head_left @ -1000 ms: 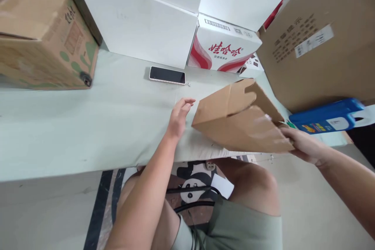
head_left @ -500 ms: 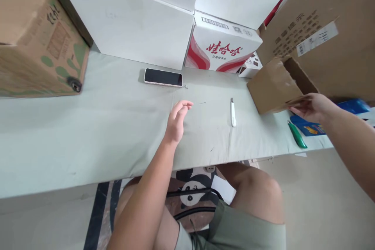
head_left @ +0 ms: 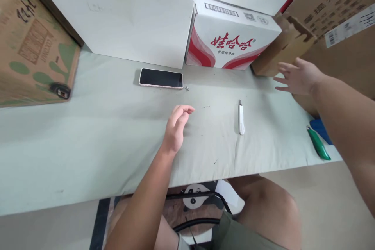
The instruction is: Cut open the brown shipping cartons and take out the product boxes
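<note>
My left hand (head_left: 176,127) rests on the pale green table (head_left: 88,140), fingers loosely curled and apart, holding nothing. My right hand (head_left: 297,77) hovers at the far right with fingers spread, just below a small brown cardboard box (head_left: 283,47) that leans against the stacked boxes; the hand is off the box. A white utility knife (head_left: 240,118) lies on the table between my hands. A green-handled cutter (head_left: 318,148) lies near the table's right front edge, under my right forearm.
A black phone (head_left: 161,78) lies near the back. Behind it stand large white boxes (head_left: 123,11), a red-and-white printed carton (head_left: 231,37), a big brown carton (head_left: 342,27) at right and a brown printed carton (head_left: 32,47) at left. A blue item (head_left: 320,129) peeks out by the green cutter.
My right hand carried the small cardboard box from the table's front to the far right, set it against the cartons and let go. The white knife came into view. My left hand stayed put.
</note>
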Action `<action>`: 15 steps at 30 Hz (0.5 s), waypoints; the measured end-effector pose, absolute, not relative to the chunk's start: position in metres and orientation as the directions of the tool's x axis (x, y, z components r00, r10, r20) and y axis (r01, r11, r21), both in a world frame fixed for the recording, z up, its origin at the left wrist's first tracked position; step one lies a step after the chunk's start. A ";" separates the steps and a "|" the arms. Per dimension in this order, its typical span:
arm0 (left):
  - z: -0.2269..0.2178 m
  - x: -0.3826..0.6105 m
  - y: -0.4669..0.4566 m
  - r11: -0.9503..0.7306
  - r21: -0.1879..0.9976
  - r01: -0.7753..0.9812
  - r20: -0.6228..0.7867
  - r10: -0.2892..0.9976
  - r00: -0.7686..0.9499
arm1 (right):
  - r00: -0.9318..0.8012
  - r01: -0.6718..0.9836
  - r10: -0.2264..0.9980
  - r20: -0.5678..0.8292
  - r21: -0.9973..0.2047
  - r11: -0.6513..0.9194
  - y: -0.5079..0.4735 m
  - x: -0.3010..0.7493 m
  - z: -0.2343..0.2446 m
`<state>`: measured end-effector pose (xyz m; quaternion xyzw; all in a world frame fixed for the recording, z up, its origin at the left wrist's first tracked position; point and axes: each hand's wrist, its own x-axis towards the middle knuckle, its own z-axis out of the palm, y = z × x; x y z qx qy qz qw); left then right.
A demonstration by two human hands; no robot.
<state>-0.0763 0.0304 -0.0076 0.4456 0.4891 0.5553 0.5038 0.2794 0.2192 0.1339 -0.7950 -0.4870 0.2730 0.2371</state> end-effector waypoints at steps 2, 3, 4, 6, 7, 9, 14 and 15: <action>-0.007 -0.076 0.032 -0.021 0.992 -0.123 0.009 0.995 -0.100 | 0.369 0.492 0.857 -0.360 -0.707 -0.508 0.221 0.272 0.131; -0.006 -0.076 0.032 -0.025 0.992 -0.127 0.012 0.995 -0.102 | 0.357 0.404 0.824 -0.440 -0.723 -0.561 0.220 0.269 0.130; -0.006 -0.076 0.031 -0.029 0.991 -0.134 0.015 0.995 -0.103 | 0.351 0.388 0.815 -0.461 -0.720 -0.575 0.218 0.265 0.130; -0.003 -0.077 0.028 -0.036 0.988 -0.151 0.021 0.995 -0.100 | 0.322 0.410 0.821 -0.472 -0.712 -0.570 0.210 0.253 0.130; -0.002 -0.079 0.026 -0.041 0.987 -0.154 0.026 0.995 -0.101 | 0.293 0.428 0.831 -0.473 -0.712 -0.556 0.205 0.245 0.130; 0.002 -0.083 0.018 -0.055 0.989 -0.140 0.039 0.992 -0.116 | 0.222 0.488 0.860 -0.459 -0.712 -0.506 0.195 0.221 0.131; 0.017 -0.104 -0.004 -0.066 0.989 -0.134 0.036 0.977 -0.211 | -0.116 0.705 0.931 -0.347 -0.689 -0.169 0.173 0.105 0.134; 0.019 -0.109 -0.008 -0.058 0.987 -0.151 0.021 0.972 -0.234 | -0.196 0.752 0.931 -0.308 -0.657 -0.059 0.168 0.072 0.134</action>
